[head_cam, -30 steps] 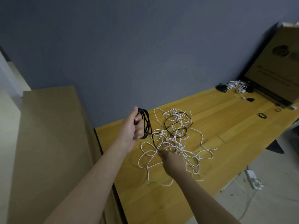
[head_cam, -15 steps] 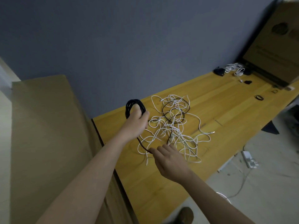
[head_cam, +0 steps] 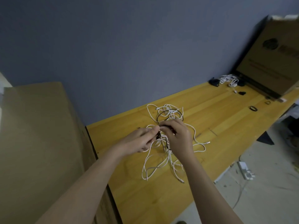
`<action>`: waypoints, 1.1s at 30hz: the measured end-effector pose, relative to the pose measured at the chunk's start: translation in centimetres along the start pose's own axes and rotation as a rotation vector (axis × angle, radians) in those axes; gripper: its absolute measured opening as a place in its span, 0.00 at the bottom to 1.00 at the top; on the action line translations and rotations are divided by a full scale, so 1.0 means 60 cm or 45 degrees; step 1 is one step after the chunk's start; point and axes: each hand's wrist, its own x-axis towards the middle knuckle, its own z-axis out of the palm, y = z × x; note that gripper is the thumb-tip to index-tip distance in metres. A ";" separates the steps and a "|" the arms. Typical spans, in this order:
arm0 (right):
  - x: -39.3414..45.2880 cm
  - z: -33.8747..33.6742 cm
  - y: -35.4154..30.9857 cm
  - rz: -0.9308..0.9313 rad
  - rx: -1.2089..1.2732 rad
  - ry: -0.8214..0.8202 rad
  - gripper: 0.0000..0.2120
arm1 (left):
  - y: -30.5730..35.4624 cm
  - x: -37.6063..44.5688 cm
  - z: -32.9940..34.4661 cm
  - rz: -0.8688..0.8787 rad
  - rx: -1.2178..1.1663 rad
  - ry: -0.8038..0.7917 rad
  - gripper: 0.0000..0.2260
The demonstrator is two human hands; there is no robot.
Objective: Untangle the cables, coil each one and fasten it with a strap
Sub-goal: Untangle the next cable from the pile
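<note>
Cables (head_cam: pixel 168 139) tangle on yellow wooden table (head_cam: pixel 210 113); grey-blue wall (head_cam: pixel 129 46) behind.

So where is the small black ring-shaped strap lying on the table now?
In the head view the black strap lies alone at the far right of the wooden table, in front of the cardboard box, far from both hands.

Both hands (head_cam: pixel 161 138) apparently gripping black cable (head_cam: pixel 163 113) over white tangle (head_cam: pixel 161 160).

Cable tangle (head_cam: pixel 168 139) lies on the table (head_cam: pixel 218 120) near its left end, with both hands over its middle: left hand (head_cam: pixel 140 140) left of right hand (head_cam: pixel 178 137). Coiled cables (head_cam: pixel 229 80) lie at the far right, before a leaning cardboard box (head_cam: pixel 273 62). A strap (head_cam: pixel 253 108) lies nearer, apart.
</note>
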 end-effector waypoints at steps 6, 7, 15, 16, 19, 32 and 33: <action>-0.052 0.027 0.081 0.591 0.308 -0.305 0.08 | -0.002 -0.008 -0.012 -0.018 -0.245 0.106 0.18; -0.069 0.034 0.092 0.612 0.262 -0.371 0.08 | -0.002 -0.011 -0.014 -0.016 -0.277 0.125 0.18; -0.013 0.020 0.058 0.574 0.028 0.074 0.11 | -0.003 -0.005 -0.010 -0.026 -0.411 0.349 0.20; 0.007 0.007 0.038 0.495 0.062 0.189 0.10 | -0.002 -0.005 -0.012 -0.017 -0.424 0.377 0.19; 0.037 -0.018 0.015 0.449 0.216 0.263 0.06 | -0.003 -0.006 -0.019 0.004 -0.437 0.435 0.18; 0.062 0.021 0.010 0.459 0.027 -0.012 0.12 | -0.003 -0.015 -0.024 0.055 -0.502 0.630 0.17; 0.062 0.022 0.021 0.430 -0.092 -0.023 0.13 | -0.003 -0.016 -0.024 0.056 -0.544 0.627 0.17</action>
